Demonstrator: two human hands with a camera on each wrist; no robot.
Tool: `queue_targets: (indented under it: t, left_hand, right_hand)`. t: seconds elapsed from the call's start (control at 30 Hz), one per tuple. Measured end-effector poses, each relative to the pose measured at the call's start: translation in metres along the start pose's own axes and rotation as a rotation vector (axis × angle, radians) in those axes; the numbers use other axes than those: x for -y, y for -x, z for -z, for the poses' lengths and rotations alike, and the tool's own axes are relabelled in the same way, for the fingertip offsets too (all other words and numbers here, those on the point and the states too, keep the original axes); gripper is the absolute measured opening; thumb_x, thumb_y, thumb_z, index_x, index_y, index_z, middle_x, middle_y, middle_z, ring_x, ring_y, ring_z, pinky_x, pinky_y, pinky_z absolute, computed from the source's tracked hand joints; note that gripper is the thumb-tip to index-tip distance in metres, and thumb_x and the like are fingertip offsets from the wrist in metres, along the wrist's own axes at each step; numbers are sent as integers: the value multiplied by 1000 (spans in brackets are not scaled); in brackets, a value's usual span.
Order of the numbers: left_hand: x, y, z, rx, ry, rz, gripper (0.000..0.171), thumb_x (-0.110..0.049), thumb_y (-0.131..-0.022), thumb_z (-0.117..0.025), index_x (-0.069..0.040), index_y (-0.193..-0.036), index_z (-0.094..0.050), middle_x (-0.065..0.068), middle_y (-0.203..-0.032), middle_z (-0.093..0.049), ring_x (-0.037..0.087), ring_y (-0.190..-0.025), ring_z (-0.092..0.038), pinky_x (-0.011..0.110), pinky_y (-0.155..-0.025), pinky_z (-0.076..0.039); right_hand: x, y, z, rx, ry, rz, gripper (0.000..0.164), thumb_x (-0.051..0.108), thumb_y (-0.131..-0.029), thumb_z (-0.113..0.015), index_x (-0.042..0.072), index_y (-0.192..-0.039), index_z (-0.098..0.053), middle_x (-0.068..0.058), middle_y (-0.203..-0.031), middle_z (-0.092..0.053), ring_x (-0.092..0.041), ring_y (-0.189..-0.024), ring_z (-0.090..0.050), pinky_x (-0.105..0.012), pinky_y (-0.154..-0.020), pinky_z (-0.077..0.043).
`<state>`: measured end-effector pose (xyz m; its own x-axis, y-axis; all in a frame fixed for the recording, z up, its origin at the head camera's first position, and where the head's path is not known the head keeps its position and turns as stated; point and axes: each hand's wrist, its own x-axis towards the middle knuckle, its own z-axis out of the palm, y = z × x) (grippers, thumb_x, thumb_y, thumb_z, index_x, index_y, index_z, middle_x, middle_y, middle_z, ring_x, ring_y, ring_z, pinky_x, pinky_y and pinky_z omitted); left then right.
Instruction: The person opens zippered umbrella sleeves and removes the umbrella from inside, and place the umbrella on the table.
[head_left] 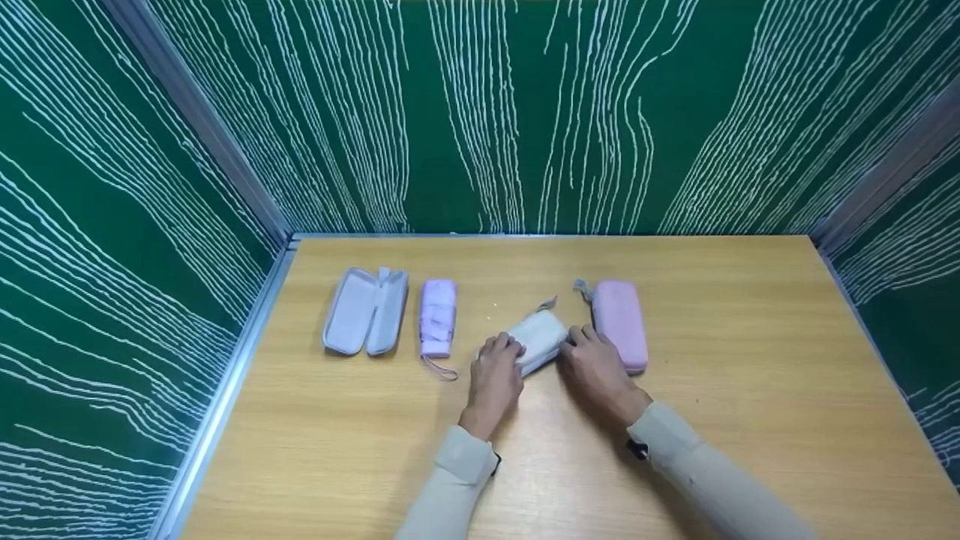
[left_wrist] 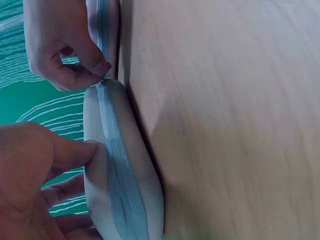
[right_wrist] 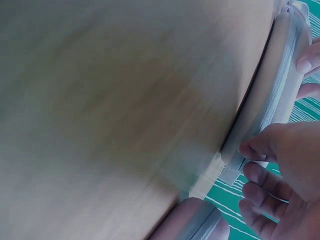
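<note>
A pale, off-white zip case (head_left: 541, 334) lies slanted on the table, its grey zipper (left_wrist: 119, 170) running along the side towards me. My left hand (head_left: 496, 379) grips the case's left part, with the thumb on one face and the fingers behind it in the left wrist view. At the right end, my right hand (head_left: 600, 367) pinches the zipper pull (left_wrist: 103, 80) between thumb and forefinger. The zipper line looks closed along the visible stretch. A pink zip case (head_left: 624, 322) lies just beyond the right hand, partly hidden by it.
Left of the hands lies a folded lilac umbrella (head_left: 437, 319) with a wrist loop. Farther left, a lavender-grey case (head_left: 351, 311) lies spread open on the wooden table (head_left: 337, 442). Green walls (head_left: 465, 112) with white lines stand along the back and sides.
</note>
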<state>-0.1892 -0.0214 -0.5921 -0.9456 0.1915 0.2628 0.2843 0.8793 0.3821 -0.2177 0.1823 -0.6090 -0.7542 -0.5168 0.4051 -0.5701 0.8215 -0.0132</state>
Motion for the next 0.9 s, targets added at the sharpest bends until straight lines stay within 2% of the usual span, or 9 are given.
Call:
queue_targets:
  t: [0.2,0.47,0.63,0.9]
  left_hand:
    - [1,1,-1,-8,1,4,22,-8,-88,-79,-13,-109,-77,3,-118,-66,26,-111,-65,47,-79,-61]
    - [2,3,-5,-107,-46,-40,22,-6,-82,-81,-14,-103,-77,1,-110,-67,25,-108,-67,43,-72,-62]
    - [1,4,-5,-103,-30,-29,23,-5,-83,-81,-13,-103,-76,1,-109,-66,25,-104,-67,43,-72,-62]
    - [-1,3,-5,-93,-28,-22,23,-5,-83,-82,-12,-104,-76,2,-110,-67,26,-102,-66,43,-71,-62]
  right_hand:
    - [6,1,-1,12,9,-6,14,-8,-87,-73,-2,-100,-77,-20,-99,-66,-35,-89,-62,-46,-74,-60]
    - [12,3,-5,-52,-7,4,13,-8,-83,-71,1,-91,-74,-17,-96,-64,-36,-86,-59,-47,-69,-55]
    - [14,4,-4,-54,9,8,12,-8,-82,-72,0,-91,-74,-16,-95,-64,-35,-86,-59,-47,-71,-55]
    - [17,5,-2,0,-1,-3,14,-9,-85,-72,-2,-96,-76,-18,-99,-65,-36,-89,-60,-48,-76,-56]
